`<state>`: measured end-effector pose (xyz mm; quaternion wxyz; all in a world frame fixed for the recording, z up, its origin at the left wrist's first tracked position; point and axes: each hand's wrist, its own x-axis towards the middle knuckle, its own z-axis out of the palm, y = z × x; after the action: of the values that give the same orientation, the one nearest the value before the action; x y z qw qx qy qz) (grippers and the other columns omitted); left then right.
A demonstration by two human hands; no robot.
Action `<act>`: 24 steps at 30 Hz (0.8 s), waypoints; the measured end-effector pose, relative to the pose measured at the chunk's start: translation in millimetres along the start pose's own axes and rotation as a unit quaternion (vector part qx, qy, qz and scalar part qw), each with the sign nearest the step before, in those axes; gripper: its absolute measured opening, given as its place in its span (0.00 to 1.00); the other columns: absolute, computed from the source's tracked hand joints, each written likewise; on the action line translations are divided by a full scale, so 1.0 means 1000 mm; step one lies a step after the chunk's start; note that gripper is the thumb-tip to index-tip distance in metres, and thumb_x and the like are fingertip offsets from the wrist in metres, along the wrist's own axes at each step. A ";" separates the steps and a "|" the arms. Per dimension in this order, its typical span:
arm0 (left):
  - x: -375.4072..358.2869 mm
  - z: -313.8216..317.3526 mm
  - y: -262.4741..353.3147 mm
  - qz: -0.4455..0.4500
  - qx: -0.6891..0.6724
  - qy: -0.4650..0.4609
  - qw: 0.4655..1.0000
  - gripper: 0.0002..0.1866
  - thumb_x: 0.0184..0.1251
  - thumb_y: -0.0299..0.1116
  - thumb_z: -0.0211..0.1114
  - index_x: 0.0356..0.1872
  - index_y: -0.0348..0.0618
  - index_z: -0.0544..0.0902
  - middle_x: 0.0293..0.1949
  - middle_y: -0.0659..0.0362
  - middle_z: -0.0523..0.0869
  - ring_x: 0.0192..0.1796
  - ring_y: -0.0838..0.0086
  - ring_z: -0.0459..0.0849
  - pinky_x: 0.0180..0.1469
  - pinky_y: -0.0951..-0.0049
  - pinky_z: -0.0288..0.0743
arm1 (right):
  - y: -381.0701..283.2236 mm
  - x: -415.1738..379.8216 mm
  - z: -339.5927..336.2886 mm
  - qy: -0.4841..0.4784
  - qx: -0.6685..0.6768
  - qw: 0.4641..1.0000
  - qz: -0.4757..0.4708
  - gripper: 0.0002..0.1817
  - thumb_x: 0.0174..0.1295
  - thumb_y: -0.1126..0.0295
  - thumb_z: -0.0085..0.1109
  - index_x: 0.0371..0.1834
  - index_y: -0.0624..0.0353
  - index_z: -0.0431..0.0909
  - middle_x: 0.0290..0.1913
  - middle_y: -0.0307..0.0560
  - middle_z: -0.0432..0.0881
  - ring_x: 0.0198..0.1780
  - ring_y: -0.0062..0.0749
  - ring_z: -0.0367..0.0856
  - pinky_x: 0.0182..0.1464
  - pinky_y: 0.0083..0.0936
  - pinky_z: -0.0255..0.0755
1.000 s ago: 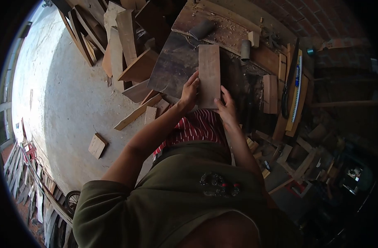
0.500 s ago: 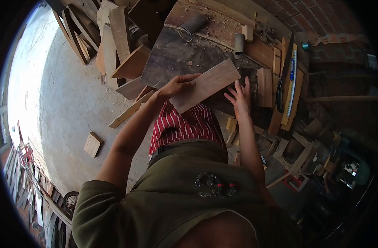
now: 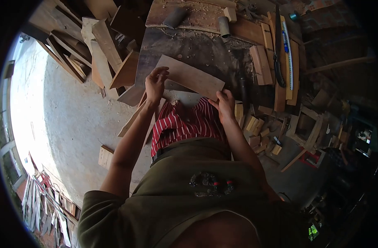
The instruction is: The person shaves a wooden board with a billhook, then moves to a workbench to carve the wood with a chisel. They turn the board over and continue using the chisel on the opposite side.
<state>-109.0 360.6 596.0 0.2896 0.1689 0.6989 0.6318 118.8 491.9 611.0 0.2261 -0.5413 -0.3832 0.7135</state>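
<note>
A flat, pale wooden board [image 3: 193, 75] lies slanted between my hands, its right end lower in the view than its left. My right hand [image 3: 224, 105] grips the lower right corner, thumb and fingers at the edge. At the other end, my left hand [image 3: 156, 82] has its fingers curled over the lower left corner; part of that contact is hidden. Beneath and beyond the board is a dark worktop [image 3: 197, 46]. Red-and-white striped cloth [image 3: 189, 120] covers my lap just below the board.
Two dark cylinders [image 3: 175, 17] [image 3: 224, 27], a small block [image 3: 230, 14] and shavings lie on the worktop. To the right are wooden blocks [image 3: 261, 65], a black-handled saw [image 3: 278, 62] and a blue-and-white ruler strip [image 3: 287, 51]. Boards [image 3: 106, 45] lean at the left; offcuts [image 3: 255, 124] lie lower right.
The board has turned, its left end swinging up and its right end down. My right hand, open before, has closed on its right end; my left hand has moved left to its other end.
</note>
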 end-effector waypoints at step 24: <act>-0.051 0.008 -0.054 -0.247 -0.073 -0.228 0.939 0.18 0.79 0.40 0.56 0.54 0.34 0.80 0.50 0.52 0.87 0.49 0.67 0.88 0.51 0.69 0.82 | 0.045 -0.013 -0.025 -0.093 -0.016 0.991 0.091 0.24 0.73 0.59 0.58 0.64 0.65 0.71 0.55 0.50 0.78 0.47 0.41 0.86 0.49 0.35 0.85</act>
<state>-57.4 328.9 552.8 0.5998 0.1091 0.5859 0.5340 150.8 462.7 580.6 0.1147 -0.5087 -0.3635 0.7720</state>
